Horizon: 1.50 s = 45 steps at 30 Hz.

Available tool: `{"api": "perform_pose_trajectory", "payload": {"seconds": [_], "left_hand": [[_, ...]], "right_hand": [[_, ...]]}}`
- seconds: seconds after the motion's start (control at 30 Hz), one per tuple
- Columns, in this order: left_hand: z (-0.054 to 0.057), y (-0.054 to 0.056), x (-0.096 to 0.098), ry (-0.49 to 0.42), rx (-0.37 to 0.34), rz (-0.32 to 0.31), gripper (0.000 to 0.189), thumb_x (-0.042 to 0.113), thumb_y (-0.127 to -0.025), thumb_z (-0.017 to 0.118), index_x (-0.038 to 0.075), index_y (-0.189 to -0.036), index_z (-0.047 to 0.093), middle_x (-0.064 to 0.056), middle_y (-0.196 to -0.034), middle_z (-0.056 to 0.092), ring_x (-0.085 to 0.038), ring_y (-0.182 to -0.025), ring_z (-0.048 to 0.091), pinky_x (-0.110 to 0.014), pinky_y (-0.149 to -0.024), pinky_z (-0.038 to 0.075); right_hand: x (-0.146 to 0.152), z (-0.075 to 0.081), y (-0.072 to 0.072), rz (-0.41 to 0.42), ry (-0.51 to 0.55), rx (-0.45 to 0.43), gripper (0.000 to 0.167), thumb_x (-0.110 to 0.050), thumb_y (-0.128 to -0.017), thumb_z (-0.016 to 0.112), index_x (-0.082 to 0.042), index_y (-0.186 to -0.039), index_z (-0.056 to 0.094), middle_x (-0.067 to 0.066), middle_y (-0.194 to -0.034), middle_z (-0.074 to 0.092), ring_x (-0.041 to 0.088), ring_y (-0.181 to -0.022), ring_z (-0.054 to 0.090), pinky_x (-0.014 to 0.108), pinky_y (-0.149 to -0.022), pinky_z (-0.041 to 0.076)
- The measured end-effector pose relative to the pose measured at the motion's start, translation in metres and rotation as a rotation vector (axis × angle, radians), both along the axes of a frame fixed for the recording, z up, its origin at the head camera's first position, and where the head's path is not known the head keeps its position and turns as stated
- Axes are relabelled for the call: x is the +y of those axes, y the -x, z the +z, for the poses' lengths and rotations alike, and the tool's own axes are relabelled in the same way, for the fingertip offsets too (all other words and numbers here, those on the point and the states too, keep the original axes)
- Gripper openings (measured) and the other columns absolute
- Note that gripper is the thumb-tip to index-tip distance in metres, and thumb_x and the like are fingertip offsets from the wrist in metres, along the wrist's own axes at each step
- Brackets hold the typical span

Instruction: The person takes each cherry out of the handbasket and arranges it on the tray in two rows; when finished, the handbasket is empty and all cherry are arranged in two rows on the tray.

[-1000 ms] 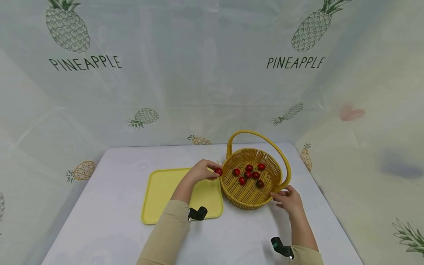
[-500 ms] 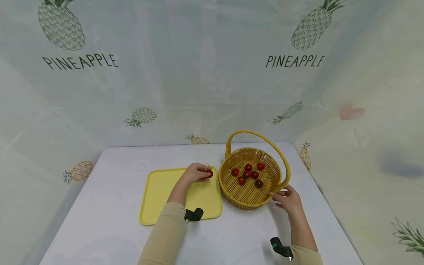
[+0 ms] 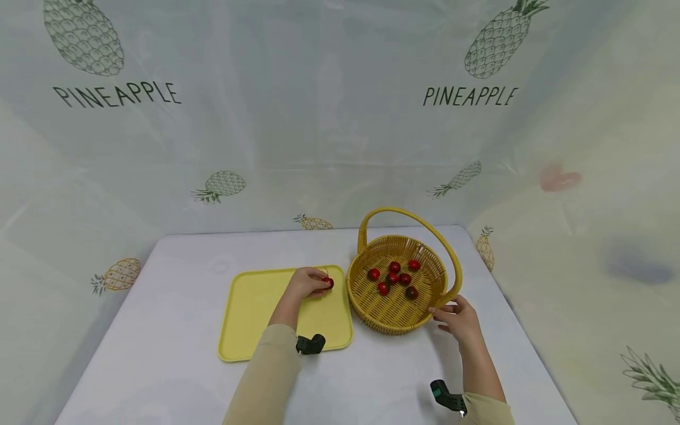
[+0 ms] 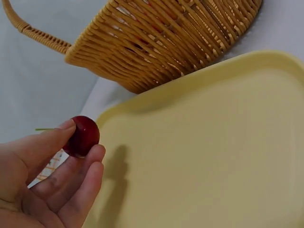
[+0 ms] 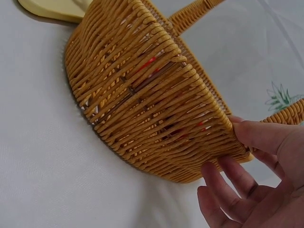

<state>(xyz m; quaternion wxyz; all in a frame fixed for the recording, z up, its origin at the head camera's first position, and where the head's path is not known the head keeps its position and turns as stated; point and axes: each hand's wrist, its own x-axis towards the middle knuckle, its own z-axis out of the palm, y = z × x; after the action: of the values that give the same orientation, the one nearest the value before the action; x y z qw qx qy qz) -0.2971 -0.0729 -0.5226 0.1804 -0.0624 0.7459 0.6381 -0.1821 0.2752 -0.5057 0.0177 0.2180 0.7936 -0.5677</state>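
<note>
Over the far right part of a yellow tray (image 3: 255,319), my left hand (image 3: 304,284) pinches a dark red cherry (image 4: 85,137) between thumb and fingers. A thin green stem (image 4: 44,129) sticks out past the thumb in the left wrist view, where the cherry's shadow falls on the bare tray. A round woven basket (image 3: 390,316) with a tall arched handle stands right of the tray, with several red cherries (image 3: 394,277) on its bottom. At its near right side my right hand (image 5: 256,183) grips the rim, thumb on the rim and fingers against the outer wall.
The white table (image 3: 175,366) reaches back to a curtain (image 3: 340,130) printed with pineapples. The basket handle (image 3: 448,248) arches above the basket, its right foot beside my right hand. Tray and basket stand close together.
My left hand has carried the cherry left from the basket's rim to over the tray, then slightly lower. The right hand stays at the basket's rim; the head view has shifted slightly.
</note>
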Motion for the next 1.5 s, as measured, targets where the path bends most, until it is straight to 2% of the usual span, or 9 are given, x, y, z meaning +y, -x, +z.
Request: {"api": "perform_pose_trajectory", "payload": {"seconds": [0.17,0.43,0.67,0.87,1.13,1.5], "left_hand": [[-0.005,0.001,0.0,0.006,-0.008,0.031,0.028,-0.005,-0.086,0.07,-0.008,-0.114,0.066,-0.023,-0.102,0.068,-0.034,-0.082,0.071,-0.041,-0.071,0.057],[-0.013,0.003,0.001,0.014,-0.006,0.045,0.03,-0.005,-0.087,0.069,-0.007,-0.116,0.065,-0.025,-0.104,0.067,-0.034,-0.084,0.071,-0.039,-0.071,0.057],[-0.02,0.003,0.001,0.024,0.004,0.069,0.031,-0.007,-0.082,0.074,-0.004,-0.112,0.067,-0.022,-0.104,0.067,-0.029,-0.084,0.07,-0.038,-0.072,0.057],[-0.023,0.0,0.0,0.013,0.038,0.042,0.031,-0.004,-0.084,0.074,-0.005,-0.113,0.065,-0.022,-0.103,0.067,-0.029,-0.085,0.07,-0.037,-0.071,0.057],[-0.022,-0.002,0.0,0.049,0.057,0.024,0.029,0.003,-0.086,0.074,-0.001,-0.114,0.067,-0.016,-0.101,0.069,-0.026,-0.079,0.069,-0.035,-0.065,0.056],[-0.028,-0.001,0.002,0.077,0.076,0.042,0.028,0.004,-0.086,0.074,-0.001,-0.113,0.069,-0.014,-0.096,0.069,-0.021,-0.073,0.068,-0.03,-0.062,0.055]], "right_hand": [[-0.001,-0.001,0.001,0.003,-0.001,0.007,0.057,-0.012,-0.088,0.074,-0.001,-0.135,0.045,0.014,-0.103,0.058,0.016,-0.08,0.067,0.034,-0.071,0.056],[-0.003,-0.003,0.002,-0.005,-0.008,0.011,0.056,-0.012,-0.087,0.074,-0.001,-0.135,0.046,0.016,-0.107,0.058,0.016,-0.08,0.067,0.036,-0.072,0.057],[-0.002,-0.003,0.002,0.002,-0.007,0.017,0.055,-0.012,-0.088,0.074,-0.001,-0.134,0.046,0.015,-0.106,0.058,0.016,-0.081,0.067,0.036,-0.073,0.056],[-0.002,-0.002,0.002,-0.001,-0.01,0.012,0.055,-0.012,-0.087,0.074,0.0,-0.133,0.046,0.015,-0.105,0.058,0.016,-0.079,0.067,0.037,-0.073,0.057],[-0.001,-0.004,0.001,-0.005,-0.012,0.022,0.054,-0.011,-0.088,0.073,-0.001,-0.133,0.046,0.017,-0.107,0.057,0.019,-0.081,0.067,0.037,-0.073,0.057],[-0.001,-0.003,0.0,-0.005,-0.007,0.022,0.053,-0.011,-0.088,0.073,-0.001,-0.133,0.047,0.016,-0.107,0.056,0.018,-0.081,0.066,0.037,-0.073,0.057]]}}
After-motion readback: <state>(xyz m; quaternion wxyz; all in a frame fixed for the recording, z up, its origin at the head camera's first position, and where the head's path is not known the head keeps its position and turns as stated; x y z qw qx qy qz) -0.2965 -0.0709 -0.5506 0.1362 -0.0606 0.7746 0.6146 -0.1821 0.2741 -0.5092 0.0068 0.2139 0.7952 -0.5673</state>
